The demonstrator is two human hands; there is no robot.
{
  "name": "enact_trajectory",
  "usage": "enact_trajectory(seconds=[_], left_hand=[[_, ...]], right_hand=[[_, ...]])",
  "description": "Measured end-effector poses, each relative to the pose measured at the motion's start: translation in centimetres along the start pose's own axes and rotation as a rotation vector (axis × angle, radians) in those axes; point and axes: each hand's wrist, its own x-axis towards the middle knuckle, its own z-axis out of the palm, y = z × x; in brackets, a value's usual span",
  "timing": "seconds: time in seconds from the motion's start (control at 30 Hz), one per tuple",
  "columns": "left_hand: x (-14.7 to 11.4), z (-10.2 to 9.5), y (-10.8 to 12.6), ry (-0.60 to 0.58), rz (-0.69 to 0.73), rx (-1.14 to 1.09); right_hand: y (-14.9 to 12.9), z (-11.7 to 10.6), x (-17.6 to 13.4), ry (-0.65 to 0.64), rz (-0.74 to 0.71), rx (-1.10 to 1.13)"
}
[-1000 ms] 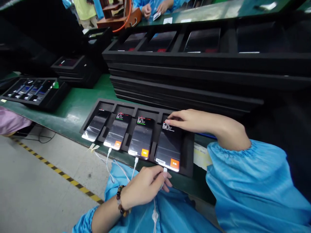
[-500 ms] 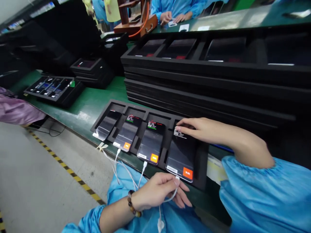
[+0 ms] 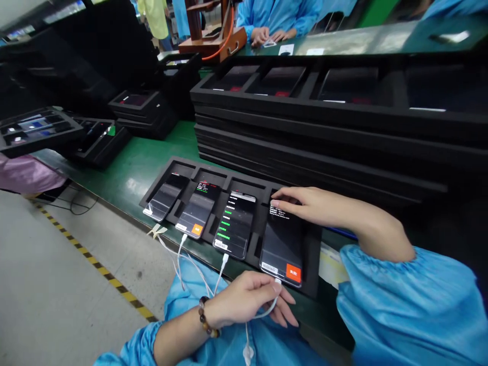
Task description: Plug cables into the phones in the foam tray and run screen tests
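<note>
A row of smartphones lies in a black foam tray [image 3: 251, 254] before me. My left hand [image 3: 253, 295] pinches the plug of a white charging cable [image 3: 272, 305] at the lower edge of the rightmost smartphone [image 3: 282, 241]. Fingers of my right hand [image 3: 295, 198] hold that phone by its upper end. An orange-red box shows on its screen. Beside it, the third phone [image 3: 235, 223] shows a list with green lines and has a white cable plug [image 3: 224, 259] at its base. Another plug [image 3: 184, 238] is at the second phone [image 3: 199, 208]. No plug shows at the leftmost phone [image 3: 166, 197].
Black foam trays with phones are stacked [image 3: 305, 132] behind the row. More trays [image 3: 135, 109] stand farther left on the green table [image 3: 152, 147]. At the far left, a tray of phones [image 3: 38, 127] is raised above a purple sleeve [image 3: 28, 173]. Across the table, another person's hands [image 3: 270, 36] handle something small.
The third phone's screen has switched from an orange box to a list with green lines. At the far left, a tray of phones has been lifted and shifted left. My hands hold their places.
</note>
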Motion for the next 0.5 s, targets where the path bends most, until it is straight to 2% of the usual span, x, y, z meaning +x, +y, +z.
enact_trajectory(seconds=[0.3,0.5], left_hand=[[-0.23,0.25,0.37,0.028,0.014,0.016],[-0.17,0.11,-0.18,0.024,0.029,-0.048]], right_hand=[[-0.11,-0.28,-0.15,-0.006,0.010,-0.008],[-0.13,-0.34,-0.26,-0.005,0.006,0.009]])
